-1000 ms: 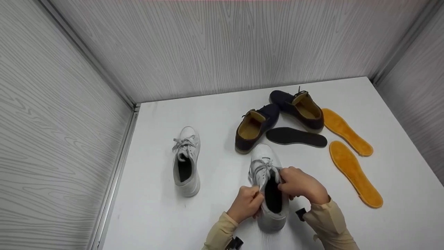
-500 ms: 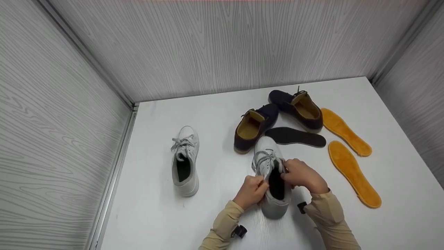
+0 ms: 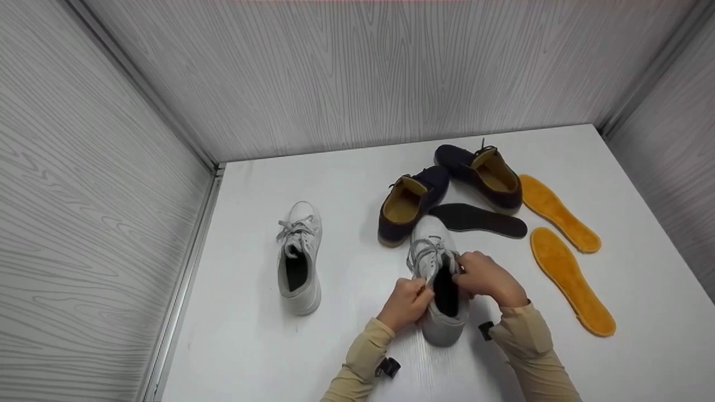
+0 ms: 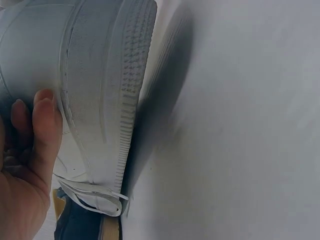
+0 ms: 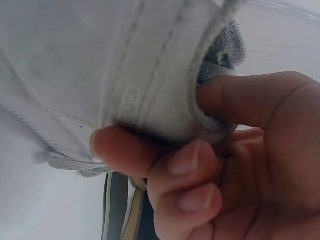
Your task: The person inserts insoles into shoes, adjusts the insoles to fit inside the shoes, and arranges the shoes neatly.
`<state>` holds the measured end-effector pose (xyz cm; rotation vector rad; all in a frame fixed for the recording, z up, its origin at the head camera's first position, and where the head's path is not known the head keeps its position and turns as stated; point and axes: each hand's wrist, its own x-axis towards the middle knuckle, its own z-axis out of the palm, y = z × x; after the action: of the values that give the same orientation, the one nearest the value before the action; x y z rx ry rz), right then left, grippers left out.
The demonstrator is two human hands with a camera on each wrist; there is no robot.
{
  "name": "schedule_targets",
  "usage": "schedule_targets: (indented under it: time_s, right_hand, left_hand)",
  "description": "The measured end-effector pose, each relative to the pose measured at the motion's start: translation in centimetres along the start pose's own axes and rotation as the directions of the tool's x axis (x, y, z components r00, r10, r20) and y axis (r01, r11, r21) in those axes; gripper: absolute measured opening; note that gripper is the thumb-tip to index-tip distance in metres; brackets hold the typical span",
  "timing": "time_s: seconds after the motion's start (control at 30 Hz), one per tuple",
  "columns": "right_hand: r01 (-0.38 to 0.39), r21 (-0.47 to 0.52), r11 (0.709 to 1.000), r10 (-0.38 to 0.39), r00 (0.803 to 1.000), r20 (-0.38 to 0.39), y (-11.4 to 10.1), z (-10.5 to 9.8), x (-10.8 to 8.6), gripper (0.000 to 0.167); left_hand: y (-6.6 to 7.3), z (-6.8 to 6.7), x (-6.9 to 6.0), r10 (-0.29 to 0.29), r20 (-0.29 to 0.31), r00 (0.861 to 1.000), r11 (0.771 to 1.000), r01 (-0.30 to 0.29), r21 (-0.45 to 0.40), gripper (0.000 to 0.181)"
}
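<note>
A white lace-up sneaker (image 3: 444, 332) points away from me between both hands, its dark inside facing up. My left hand (image 3: 405, 304) grips the left edge of its opening. On the opposite edge, my right hand (image 3: 489, 279) pinches the collar; in the right wrist view the thumb (image 5: 235, 97) goes inside and the fingers (image 5: 130, 150) press the outer wall. The left wrist view shows the sneaker's ribbed sole (image 4: 131, 95) beside its shadow, with the heel end apparently off the table. Another white sneaker (image 3: 301, 268) stands alone to the left.
Two dark shoes with tan linings, a nearer one (image 3: 402, 212) and a farther one (image 3: 491, 173), lie beyond the toe. A black insole (image 3: 480, 219) is close to the toe. Two orange insoles (image 3: 558, 212) lie at right on the white table (image 3: 251, 357). Panels enclose the back and sides.
Both hands have moved the gripped sneaker forward, away from me, so its toe now overlaps the black insole's left end in the head view. The grip looks the same.
</note>
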<state>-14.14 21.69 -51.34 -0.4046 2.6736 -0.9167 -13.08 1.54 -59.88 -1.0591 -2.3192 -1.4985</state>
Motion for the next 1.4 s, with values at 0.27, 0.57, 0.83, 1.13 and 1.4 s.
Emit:
schedule_targets:
  time_s: [0.27, 0.57, 0.83, 1.13, 1.4]
  right_hand:
    - [0.018, -0.021, 1.0, -0.018, 1.0, -0.014, -0.2, 0.3, 0.4, 0.012]
    - [0.007, -0.03, 1.0, -0.009, 0.999, -0.044, -0.2, 0.8, 0.4, 0.011]
    - [-0.011, -0.13, 0.991, -0.012, 0.985, -0.175, -0.3, 1.5, 0.8, 0.027]
    - [-0.055, -0.209, 0.976, -0.001, 0.966, -0.257, -0.6, 1.8, 0.7, 0.024]
    - [-0.044, -0.209, 0.977, -0.021, 0.954, -0.298, -0.4, 2.0, 0.9, 0.014]
  left_hand:
    - [-0.4, -0.1, -0.4, -0.023, -0.015, 1.0, 0.999, 0.023, 0.023, 0.032]
    - [-0.3, -0.5, -0.4, -0.048, 0.023, 0.999, 0.995, 0.046, 0.091, 0.034]
    - [0.5, -1.3, 1.2, -0.137, -0.024, 0.99, 0.951, 0.138, 0.276, 0.032]
    - [1.8, -0.9, 4.3, -0.159, -0.025, 0.987, 0.796, 0.143, 0.588, 0.033]
    - [2.2, -0.8, 4.7, -0.109, -0.013, 0.994, 0.776, 0.093, 0.624, 0.019]
